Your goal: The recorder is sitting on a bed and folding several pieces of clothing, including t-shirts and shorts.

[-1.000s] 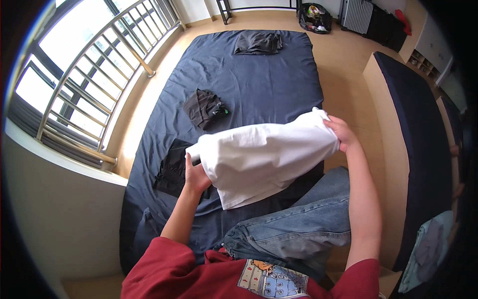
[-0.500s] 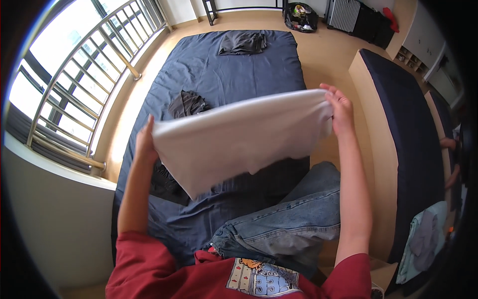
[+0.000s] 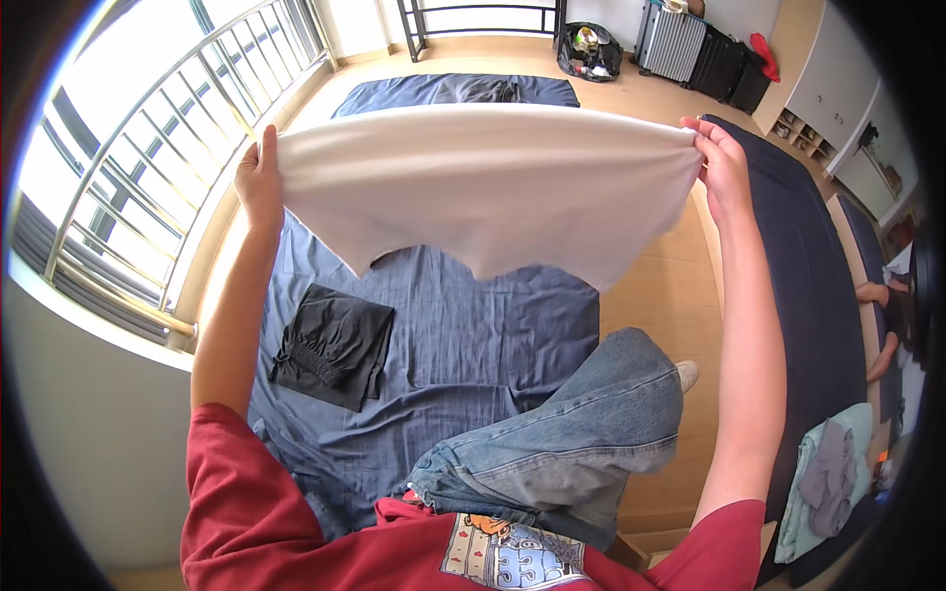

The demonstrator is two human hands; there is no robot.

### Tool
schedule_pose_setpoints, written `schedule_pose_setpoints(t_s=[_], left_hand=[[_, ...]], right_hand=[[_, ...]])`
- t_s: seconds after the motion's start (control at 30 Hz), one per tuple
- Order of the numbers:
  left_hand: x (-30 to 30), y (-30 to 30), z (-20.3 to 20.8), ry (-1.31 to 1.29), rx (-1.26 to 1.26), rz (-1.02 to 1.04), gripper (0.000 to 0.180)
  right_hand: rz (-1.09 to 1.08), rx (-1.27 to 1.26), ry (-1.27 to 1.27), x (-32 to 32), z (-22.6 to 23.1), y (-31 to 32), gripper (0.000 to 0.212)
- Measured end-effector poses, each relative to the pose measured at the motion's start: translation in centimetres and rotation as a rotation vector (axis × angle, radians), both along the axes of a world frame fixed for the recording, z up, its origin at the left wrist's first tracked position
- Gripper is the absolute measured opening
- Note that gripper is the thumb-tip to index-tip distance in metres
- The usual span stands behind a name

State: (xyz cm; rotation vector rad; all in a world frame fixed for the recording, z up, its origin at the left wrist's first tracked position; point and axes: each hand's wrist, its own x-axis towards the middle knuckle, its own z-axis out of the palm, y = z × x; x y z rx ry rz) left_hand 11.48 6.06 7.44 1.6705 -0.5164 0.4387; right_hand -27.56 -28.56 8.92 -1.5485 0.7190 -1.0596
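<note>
A white cloth garment (image 3: 473, 182) hangs stretched in the air over the bed, its lower edge uneven; its exact kind is unclear. My left hand (image 3: 259, 182) is closed on its left upper corner, thumb up. At the opposite corner my right hand (image 3: 721, 163) pinches the fabric. Below the cloth, folded black drawstring shorts or trousers (image 3: 335, 345) lie on the dark blue bedsheet (image 3: 473, 345). Another folded dark garment (image 3: 475, 91) rests at the bed's far end, partly hidden by the white cloth.
A metal railing (image 3: 148, 177) lines the window at left. On the right stands a second dark-topped bed (image 3: 798, 295) with pale green and grey cloths (image 3: 828, 483). A black bag (image 3: 589, 54) and suitcases (image 3: 672, 44) stand far off. Another person's limbs (image 3: 877, 325) show at the right edge.
Both hands have risen and spread farther apart, lifting the white garment up and away and pulling it wider. The folded black clothing below it now shows fully.
</note>
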Motion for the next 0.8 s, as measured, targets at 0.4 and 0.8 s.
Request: schedule_pose_setpoints(t_s=[0.4, 0.8], left_hand=[[2.1, -0.8, -5.5, 0.27, -0.162, -0.096, 0.041], [4.1, 0.3, -6.9, 0.433, -0.12, -0.468, 0.033]], right_hand=[[-0.032, -0.102, 0.117, -0.9, -5.0, -1.5, 0.017], [0.343, 0.276, 0.436, -1.9, -2.6, -1.1, 0.023]])
